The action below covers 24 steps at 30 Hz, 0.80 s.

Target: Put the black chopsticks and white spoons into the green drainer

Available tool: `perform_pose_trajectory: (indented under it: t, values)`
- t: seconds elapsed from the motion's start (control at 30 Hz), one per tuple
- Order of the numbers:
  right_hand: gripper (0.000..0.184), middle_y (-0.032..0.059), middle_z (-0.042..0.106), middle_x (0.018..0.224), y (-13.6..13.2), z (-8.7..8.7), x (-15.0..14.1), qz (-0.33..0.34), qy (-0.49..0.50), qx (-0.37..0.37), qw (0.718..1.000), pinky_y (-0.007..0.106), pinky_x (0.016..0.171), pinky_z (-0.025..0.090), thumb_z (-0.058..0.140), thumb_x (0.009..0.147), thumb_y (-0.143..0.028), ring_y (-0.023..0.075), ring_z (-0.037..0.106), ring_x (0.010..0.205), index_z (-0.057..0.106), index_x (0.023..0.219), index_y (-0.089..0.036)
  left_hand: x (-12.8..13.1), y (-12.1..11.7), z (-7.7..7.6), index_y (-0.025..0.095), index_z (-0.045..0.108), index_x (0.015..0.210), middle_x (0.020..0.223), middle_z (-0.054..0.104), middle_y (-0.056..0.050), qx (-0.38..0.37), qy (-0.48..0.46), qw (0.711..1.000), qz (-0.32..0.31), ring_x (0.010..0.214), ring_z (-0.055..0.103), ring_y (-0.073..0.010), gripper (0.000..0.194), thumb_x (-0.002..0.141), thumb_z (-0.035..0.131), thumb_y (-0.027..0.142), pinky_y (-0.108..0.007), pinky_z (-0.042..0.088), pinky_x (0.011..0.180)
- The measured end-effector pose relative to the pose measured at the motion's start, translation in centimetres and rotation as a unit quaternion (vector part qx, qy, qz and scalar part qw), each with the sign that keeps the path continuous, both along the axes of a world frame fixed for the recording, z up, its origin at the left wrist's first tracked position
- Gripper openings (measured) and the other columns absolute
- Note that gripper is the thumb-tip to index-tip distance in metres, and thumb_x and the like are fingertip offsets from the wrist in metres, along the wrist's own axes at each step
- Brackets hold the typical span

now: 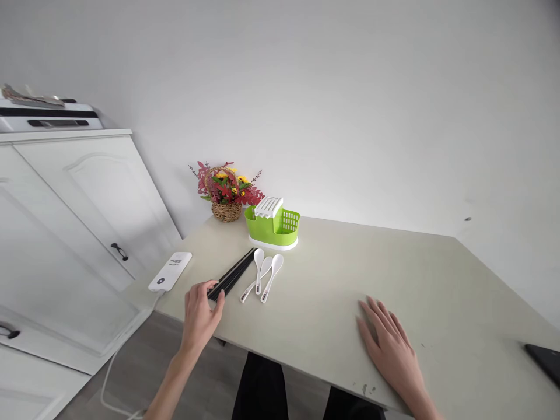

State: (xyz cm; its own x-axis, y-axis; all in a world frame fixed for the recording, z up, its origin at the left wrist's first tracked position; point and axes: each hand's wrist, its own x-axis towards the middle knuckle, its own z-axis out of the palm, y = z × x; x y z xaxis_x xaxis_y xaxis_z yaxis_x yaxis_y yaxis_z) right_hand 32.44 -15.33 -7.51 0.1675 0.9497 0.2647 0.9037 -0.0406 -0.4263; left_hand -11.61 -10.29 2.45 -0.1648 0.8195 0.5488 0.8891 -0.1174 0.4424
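Observation:
A bundle of black chopsticks lies slantwise on the table. My left hand has its thumb on one side of their near ends and its fingers on the other, closed around them. Just right of the chopsticks, three white spoons are fanned out, partly overlapping. Behind them stands a green cutlery holder with a white slotted top and a white base. Flat on the table at the right, my right hand rests palm down with its fingers stretched out, holding nothing.
A wicker basket of artificial flowers stands at the back left. A white power bank with a cable lies by the left edge, near the white cabinet. At the far right is a dark flat object. The wall borders the table behind.

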Motion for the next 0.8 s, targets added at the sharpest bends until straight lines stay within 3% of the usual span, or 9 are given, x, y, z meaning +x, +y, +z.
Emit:
perform_pose_trajectory:
  t: [0.07, 0.17, 0.4, 0.63, 0.8]
  values:
    - [0.067, -0.0051, 0.034, 0.168, 0.0, -0.1, 0.0, 0.004, -0.003, 0.003, 1.0, 0.048, 0.13, 0.026, 0.029, 0.104, -0.061, 0.0238, 0.026, 0.158, 0.048, 0.158, -0.027, -0.4, 1.4, -0.4, 0.018, 0.061, 0.12, 0.121, 0.066, -0.017, -0.023, 0.036, 0.999, -0.016, 0.116, 0.062, -0.0375, 0.042, 0.094, 0.052, 0.049, -0.055, 0.05, 0.101]
    - [0.066, -0.0037, 0.036, 0.168, 0.1, -0.1, 0.1, 0.01, -0.003, 0.009, 1.0, 0.048, 0.13, 0.025, 0.029, 0.105, -0.06, 0.0241, 0.028, 0.158, 0.048, 0.158, -0.026, -0.2, 3.3, -0.5, 0.017, 0.058, 0.128, 0.127, 0.065, -0.017, -0.061, 0.07, 0.995, -0.039, 0.121, 0.062, -0.0367, 0.045, 0.094, 0.052, 0.045, -0.051, 0.052, 0.101]
    - [0.067, -0.0032, 0.036, 0.168, 0.1, 0.3, 0.0, 0.01, -0.001, -0.001, 1.0, 0.05, 0.129, 0.027, 0.03, 0.104, -0.061, 0.0248, 0.027, 0.158, 0.048, 0.158, -0.026, 0.5, 5.8, 1.2, 0.013, 0.051, 0.139, 0.141, 0.062, -0.02, -0.204, 0.18, 0.962, 0.001, 0.131, 0.059, -0.037, 0.054, 0.091, 0.059, 0.036, -0.047, 0.049, 0.106]
    - [0.064, -0.0024, 0.038, 0.167, 0.0, 0.2, 0.1, 0.012, 0.001, 0.013, 1.0, 0.05, 0.13, 0.026, 0.032, 0.105, -0.06, 0.0248, 0.029, 0.157, 0.05, 0.157, -0.026, 0.7, 6.6, 2.7, 0.016, 0.047, 0.14, 0.122, 0.072, -0.013, -0.293, 0.199, 0.935, 0.024, 0.117, 0.069, -0.0296, 0.051, 0.094, 0.06, 0.035, -0.036, 0.053, 0.09]
    - [0.066, -0.0026, 0.036, 0.168, 0.0, 0.1, 0.1, 0.017, -0.003, 0.009, 1.0, 0.049, 0.13, 0.025, 0.03, 0.105, -0.06, 0.0236, 0.027, 0.158, 0.048, 0.158, -0.025, 1.6, 7.6, 4.2, 0.011, 0.057, 0.124, 0.113, 0.073, -0.019, -0.351, 0.246, 0.903, 0.037, 0.11, 0.071, -0.0349, 0.041, 0.09, 0.064, 0.031, -0.039, 0.053, 0.082]
